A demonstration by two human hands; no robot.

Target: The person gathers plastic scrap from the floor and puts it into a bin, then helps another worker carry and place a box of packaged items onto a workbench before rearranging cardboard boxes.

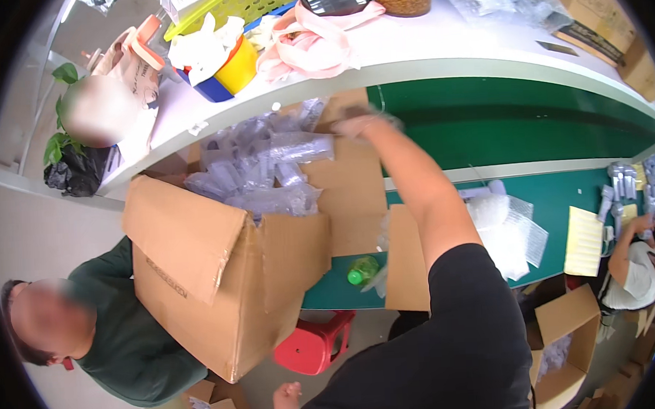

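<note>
My right arm stretches forward from a black sleeve. My right hand point(368, 122) is blurred by motion beside the far flap of a large cardboard box point(192, 300); whether it holds anything is unclear. Clear plastic-wrapped pieces point(266, 163), pale and several deep, fill that open box. Low at the bottom edge, my left hand point(286, 401) hangs with its fingers curled, and nothing shows in them. A co-worker in a dark green top point(135, 340) is close against the box's left side, their hands hidden.
A green worktable point(557, 207) bears bubble-wrap bags point(503, 232), a green bottle point(362, 271) and a yellow sheet point(583, 241). Above runs a white shelf point(423, 48) with a pink cloth. A red stool point(316, 346) stands below; another open box point(568, 347) and a second worker are right.
</note>
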